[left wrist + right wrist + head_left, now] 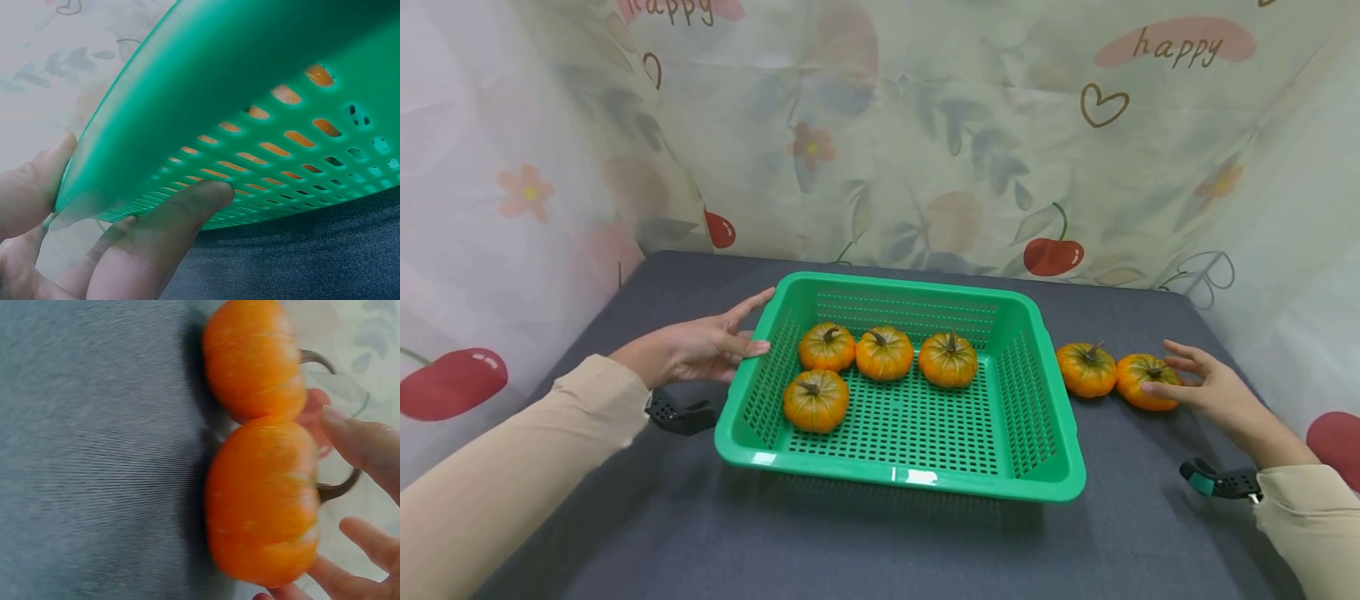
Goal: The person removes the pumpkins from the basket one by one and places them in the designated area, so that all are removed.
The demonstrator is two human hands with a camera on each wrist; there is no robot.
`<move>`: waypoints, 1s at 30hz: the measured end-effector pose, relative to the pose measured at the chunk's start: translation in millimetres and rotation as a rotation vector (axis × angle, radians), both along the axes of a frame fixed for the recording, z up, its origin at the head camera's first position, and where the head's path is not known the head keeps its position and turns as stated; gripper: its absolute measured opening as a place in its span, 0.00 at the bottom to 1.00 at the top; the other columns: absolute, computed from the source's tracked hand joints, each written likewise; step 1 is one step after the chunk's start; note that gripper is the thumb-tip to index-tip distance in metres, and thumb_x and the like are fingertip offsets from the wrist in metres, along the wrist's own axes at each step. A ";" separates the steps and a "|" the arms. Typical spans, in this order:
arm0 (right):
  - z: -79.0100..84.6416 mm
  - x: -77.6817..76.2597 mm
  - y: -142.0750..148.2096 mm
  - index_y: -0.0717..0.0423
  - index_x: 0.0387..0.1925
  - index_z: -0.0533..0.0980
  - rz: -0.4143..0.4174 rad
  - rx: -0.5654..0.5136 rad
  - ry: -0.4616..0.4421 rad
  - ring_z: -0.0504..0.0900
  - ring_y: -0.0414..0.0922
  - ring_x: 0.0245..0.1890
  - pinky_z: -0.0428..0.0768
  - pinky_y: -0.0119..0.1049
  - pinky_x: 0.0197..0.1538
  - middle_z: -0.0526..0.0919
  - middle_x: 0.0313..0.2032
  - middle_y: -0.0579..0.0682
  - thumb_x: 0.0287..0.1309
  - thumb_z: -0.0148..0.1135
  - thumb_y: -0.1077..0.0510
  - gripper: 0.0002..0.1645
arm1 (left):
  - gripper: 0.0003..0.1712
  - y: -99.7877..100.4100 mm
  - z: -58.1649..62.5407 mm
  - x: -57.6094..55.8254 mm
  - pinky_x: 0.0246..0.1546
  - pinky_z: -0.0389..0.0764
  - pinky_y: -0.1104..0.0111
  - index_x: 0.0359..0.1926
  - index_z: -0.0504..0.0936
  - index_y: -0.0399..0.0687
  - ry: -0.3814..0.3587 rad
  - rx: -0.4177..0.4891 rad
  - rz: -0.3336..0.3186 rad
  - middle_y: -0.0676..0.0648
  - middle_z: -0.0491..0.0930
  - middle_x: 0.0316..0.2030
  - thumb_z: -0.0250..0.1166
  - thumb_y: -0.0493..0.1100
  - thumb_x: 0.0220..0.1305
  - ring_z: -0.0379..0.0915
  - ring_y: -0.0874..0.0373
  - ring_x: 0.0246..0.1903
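A green perforated plastic basket [895,479] holds several small orange pumpkins, one of them a front-left pumpkin [816,402]. My left hand [700,346] grips the basket's left rim. Seen from the left wrist, its fingers [181,219] reach under the rim beside the slotted wall. To the right of the basket, two more pumpkins sit side by side on the cloth: a nearer-to-basket pumpkin [1086,371] and an outer pumpkin [262,506]. Around the outer one my right hand [1213,392] is spread, thumb and fingers apart near its stem, some fingertips hidden behind it.
Dark grey cloth [880,550] covers the table under the basket and pumpkins. A patterned curtain [910,142] with cherries and hearts hangs along the back and both sides. Each wrist wears a black camera mount, such as the right one [1221,482].
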State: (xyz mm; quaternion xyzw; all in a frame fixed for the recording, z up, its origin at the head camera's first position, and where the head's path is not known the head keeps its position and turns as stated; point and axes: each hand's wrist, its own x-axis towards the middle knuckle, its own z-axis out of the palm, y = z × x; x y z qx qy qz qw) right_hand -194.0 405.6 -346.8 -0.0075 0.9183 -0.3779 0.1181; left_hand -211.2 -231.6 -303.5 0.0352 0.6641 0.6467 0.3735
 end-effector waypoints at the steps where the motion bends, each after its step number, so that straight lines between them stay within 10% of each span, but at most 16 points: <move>1: 1.1 0.3 0.9 0.57 0.76 0.35 -0.002 -0.001 0.009 0.49 0.74 0.67 0.57 0.75 0.58 0.46 0.70 0.76 0.65 0.60 0.46 0.55 | 0.56 0.0 -0.1 -0.2 0.54 0.78 0.48 0.73 0.25 0.82 0.000 0.000 0.000 0.37 0.37 0.76 0.57 0.36 0.70 0.76 0.44 0.55; 4: 5.0 1.0 4.4 0.48 0.77 0.37 -0.011 -0.010 0.045 0.60 0.61 0.67 0.60 0.72 0.59 0.47 0.71 0.73 0.66 0.59 0.46 0.53 | 0.55 -0.1 -0.6 -0.8 0.54 0.78 0.48 0.73 0.26 0.83 -0.002 0.002 -0.003 0.37 0.37 0.76 0.56 0.36 0.70 0.76 0.45 0.55; 8: 13.8 1.8 6.4 0.36 0.77 0.40 -0.015 -0.002 0.090 0.67 0.39 0.62 0.76 0.35 0.57 0.48 0.74 0.64 0.67 0.58 0.47 0.48 | 0.55 0.0 -0.9 -1.2 0.54 0.78 0.48 0.73 0.26 0.83 -0.002 0.004 -0.007 0.37 0.37 0.76 0.56 0.36 0.70 0.77 0.45 0.54; 11: 23.4 3.8 2.9 0.32 0.76 0.41 -0.008 -0.008 0.123 0.65 0.31 0.62 0.70 0.16 0.41 0.49 0.76 0.52 0.68 0.57 0.48 0.46 | 0.55 0.3 -0.7 -1.2 0.54 0.78 0.48 0.72 0.26 0.83 -0.004 0.004 -0.007 0.37 0.37 0.76 0.56 0.36 0.70 0.77 0.45 0.54; 17: 48.8 8.4 -18.3 0.27 0.75 0.42 -0.009 -0.064 0.166 0.61 0.31 0.69 0.66 0.31 0.67 0.51 0.74 0.41 0.69 0.56 0.49 0.44 | 0.56 0.4 -0.1 -0.4 0.55 0.77 0.47 0.72 0.26 0.84 -0.008 0.006 -0.003 0.38 0.35 0.76 0.57 0.36 0.70 0.76 0.44 0.55; 24: 78.5 10.4 -54.5 0.30 0.75 0.47 0.025 -0.124 0.232 0.64 0.34 0.68 0.71 0.12 0.46 0.56 0.73 0.42 0.68 0.57 0.53 0.42 | 0.55 0.2 0.4 0.5 0.55 0.77 0.47 0.72 0.26 0.83 -0.003 0.006 -0.006 0.38 0.35 0.76 0.56 0.36 0.70 0.76 0.44 0.55; 30: 100.3 11.9 -94.8 0.33 0.74 0.51 0.065 -0.207 0.264 0.62 0.46 0.71 0.73 0.14 0.48 0.58 0.72 0.44 0.66 0.59 0.56 0.42 | 0.56 0.1 0.9 0.6 0.54 0.77 0.47 0.72 0.25 0.83 0.001 0.009 -0.010 0.38 0.35 0.76 0.57 0.36 0.70 0.76 0.44 0.55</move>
